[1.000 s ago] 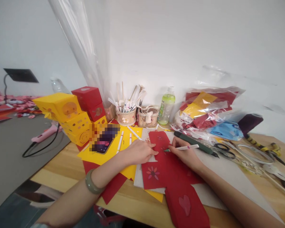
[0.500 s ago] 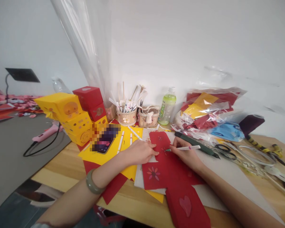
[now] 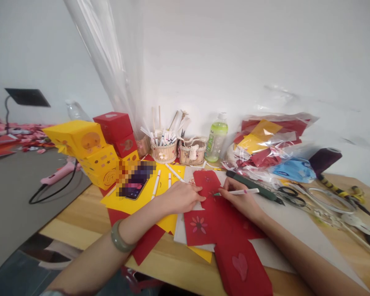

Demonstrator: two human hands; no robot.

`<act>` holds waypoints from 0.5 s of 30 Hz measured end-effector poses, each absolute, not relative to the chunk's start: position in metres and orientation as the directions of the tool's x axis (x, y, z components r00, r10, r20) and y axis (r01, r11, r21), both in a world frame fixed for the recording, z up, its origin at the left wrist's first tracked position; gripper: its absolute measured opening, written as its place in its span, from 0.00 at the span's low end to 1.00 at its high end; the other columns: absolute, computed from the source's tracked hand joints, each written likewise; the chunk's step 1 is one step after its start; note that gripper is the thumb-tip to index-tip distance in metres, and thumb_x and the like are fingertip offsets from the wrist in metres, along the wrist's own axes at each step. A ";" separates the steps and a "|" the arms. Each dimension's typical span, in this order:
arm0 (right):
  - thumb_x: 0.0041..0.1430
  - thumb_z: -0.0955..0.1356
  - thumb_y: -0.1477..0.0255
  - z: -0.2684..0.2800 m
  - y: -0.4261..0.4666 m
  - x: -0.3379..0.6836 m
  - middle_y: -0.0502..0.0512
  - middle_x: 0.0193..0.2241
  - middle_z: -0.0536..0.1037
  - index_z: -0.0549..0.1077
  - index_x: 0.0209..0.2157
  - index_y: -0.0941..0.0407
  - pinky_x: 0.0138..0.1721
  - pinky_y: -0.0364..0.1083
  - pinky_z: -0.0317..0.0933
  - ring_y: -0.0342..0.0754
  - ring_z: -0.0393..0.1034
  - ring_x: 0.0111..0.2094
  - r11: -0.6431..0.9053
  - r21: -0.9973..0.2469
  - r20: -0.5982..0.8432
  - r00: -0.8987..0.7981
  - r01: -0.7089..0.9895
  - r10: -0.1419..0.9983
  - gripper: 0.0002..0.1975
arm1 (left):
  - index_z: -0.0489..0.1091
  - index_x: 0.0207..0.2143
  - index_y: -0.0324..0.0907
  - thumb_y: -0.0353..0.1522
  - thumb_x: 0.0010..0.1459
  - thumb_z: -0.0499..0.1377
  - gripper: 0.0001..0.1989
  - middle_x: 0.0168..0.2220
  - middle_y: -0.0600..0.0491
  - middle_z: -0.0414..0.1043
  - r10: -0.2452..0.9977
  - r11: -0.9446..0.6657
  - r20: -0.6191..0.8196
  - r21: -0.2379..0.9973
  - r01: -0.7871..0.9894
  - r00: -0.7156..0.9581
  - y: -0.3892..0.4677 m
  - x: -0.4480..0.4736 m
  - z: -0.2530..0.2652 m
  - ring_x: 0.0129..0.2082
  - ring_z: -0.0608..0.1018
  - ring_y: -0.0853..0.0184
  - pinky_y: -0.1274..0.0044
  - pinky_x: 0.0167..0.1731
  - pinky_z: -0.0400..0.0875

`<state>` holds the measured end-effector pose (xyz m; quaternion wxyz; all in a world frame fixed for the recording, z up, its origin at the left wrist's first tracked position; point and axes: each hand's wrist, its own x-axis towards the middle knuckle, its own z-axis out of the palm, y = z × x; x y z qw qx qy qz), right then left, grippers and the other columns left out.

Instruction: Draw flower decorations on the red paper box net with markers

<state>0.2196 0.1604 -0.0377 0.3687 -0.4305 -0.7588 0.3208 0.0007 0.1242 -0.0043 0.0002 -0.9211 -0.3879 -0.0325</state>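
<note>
My right hand (image 3: 239, 196) is closed round a white marker (image 3: 247, 191). The marker's green tip meets a red cut-out card (image 3: 231, 218), where small petal marks show. My left hand (image 3: 185, 196) lies on the card's left edge with thumb and forefinger stretched apart, pressing it down; its other fingers are partly hidden. The card, a flat box shape with several panels, bears a drawn flower (image 3: 198, 225) on the left flap and a pink heart (image 3: 240, 266) on the near flap. Grey board (image 3: 296, 230) lies beneath.
Left stand yellow boxes (image 3: 95, 158), red boxes (image 3: 117, 127) and a phone (image 3: 139, 181) on yellow paper. Behind are a basket of markers (image 3: 164, 151), another basket (image 3: 192, 152) and a bottle (image 3: 216, 137). Scissors (image 3: 291, 196) and a dark green tool (image 3: 254, 187) lie right.
The marker tip has shifted very slightly left with my right hand, and the whole view has drifted a little. My left hand keeps its place on the card.
</note>
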 end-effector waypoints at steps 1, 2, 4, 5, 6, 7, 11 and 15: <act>0.54 0.65 0.68 -0.037 0.160 0.219 0.44 0.19 0.59 0.56 0.20 0.54 0.22 0.42 0.46 0.41 0.51 0.21 0.422 -0.805 0.282 -0.357 0.416 0.890 0.14 | 0.72 0.45 0.49 0.28 0.58 0.52 0.15 0.49 0.51 0.70 0.715 -0.698 0.057 0.025 0.715 0.696 0.124 0.001 -0.004 0.43 0.76 0.61 0.72 0.41 0.70; 0.54 0.65 0.68 -0.037 0.160 0.219 0.44 0.19 0.59 0.56 0.20 0.54 0.22 0.42 0.46 0.41 0.51 0.21 0.421 -0.806 0.282 -0.357 0.416 0.891 0.14 | 0.72 0.45 0.49 0.28 0.58 0.52 0.15 0.49 0.51 0.70 0.716 -0.698 0.055 0.026 0.716 0.696 0.124 0.001 -0.004 0.43 0.76 0.61 0.72 0.41 0.70; 0.54 0.64 0.68 -0.036 0.159 0.219 0.44 0.19 0.59 0.56 0.20 0.54 0.23 0.42 0.46 0.41 0.51 0.21 0.419 -0.808 0.280 -0.357 0.415 0.891 0.13 | 0.71 0.45 0.49 0.28 0.58 0.52 0.16 0.49 0.51 0.70 0.715 -0.699 0.054 0.028 0.714 0.697 0.124 0.001 -0.005 0.44 0.76 0.61 0.71 0.41 0.70; 0.54 0.64 0.68 -0.035 0.159 0.219 0.44 0.19 0.59 0.57 0.20 0.54 0.23 0.42 0.46 0.41 0.51 0.22 0.418 -0.808 0.279 -0.356 0.415 0.892 0.13 | 0.71 0.46 0.49 0.28 0.58 0.52 0.16 0.49 0.51 0.71 0.714 -0.700 0.054 0.029 0.713 0.698 0.124 0.001 -0.005 0.44 0.76 0.60 0.71 0.41 0.70; 0.54 0.64 0.68 -0.035 0.159 0.219 0.44 0.19 0.59 0.57 0.20 0.54 0.23 0.42 0.46 0.41 0.51 0.22 0.417 -0.808 0.278 -0.356 0.415 0.892 0.13 | 0.71 0.46 0.48 0.28 0.58 0.52 0.16 0.48 0.51 0.71 0.712 -0.702 0.055 0.030 0.712 0.700 0.124 0.001 -0.005 0.43 0.76 0.60 0.71 0.40 0.70; 0.54 0.64 0.68 -0.035 0.159 0.219 0.44 0.19 0.59 0.57 0.20 0.54 0.23 0.42 0.46 0.41 0.51 0.22 0.416 -0.809 0.277 -0.355 0.415 0.893 0.13 | 0.72 0.45 0.48 0.27 0.58 0.52 0.16 0.48 0.51 0.71 0.711 -0.703 0.056 0.030 0.711 0.701 0.124 0.001 -0.005 0.43 0.76 0.60 0.71 0.40 0.71; 0.53 0.64 0.69 -0.034 0.159 0.219 0.44 0.19 0.59 0.56 0.20 0.54 0.22 0.42 0.46 0.41 0.51 0.21 0.415 -0.809 0.277 -0.354 0.417 0.893 0.12 | 0.72 0.45 0.49 0.27 0.57 0.52 0.16 0.48 0.51 0.71 0.706 -0.708 0.064 0.033 0.706 0.705 0.125 0.001 -0.006 0.43 0.76 0.61 0.72 0.40 0.70; 0.52 0.64 0.69 -0.033 0.159 0.219 0.44 0.19 0.59 0.56 0.20 0.54 0.22 0.42 0.46 0.41 0.51 0.21 0.415 -0.806 0.277 -0.350 0.423 0.895 0.12 | 0.72 0.45 0.49 0.27 0.57 0.52 0.16 0.48 0.51 0.71 0.705 -0.708 0.072 0.036 0.705 0.705 0.126 0.000 -0.007 0.43 0.76 0.61 0.72 0.40 0.70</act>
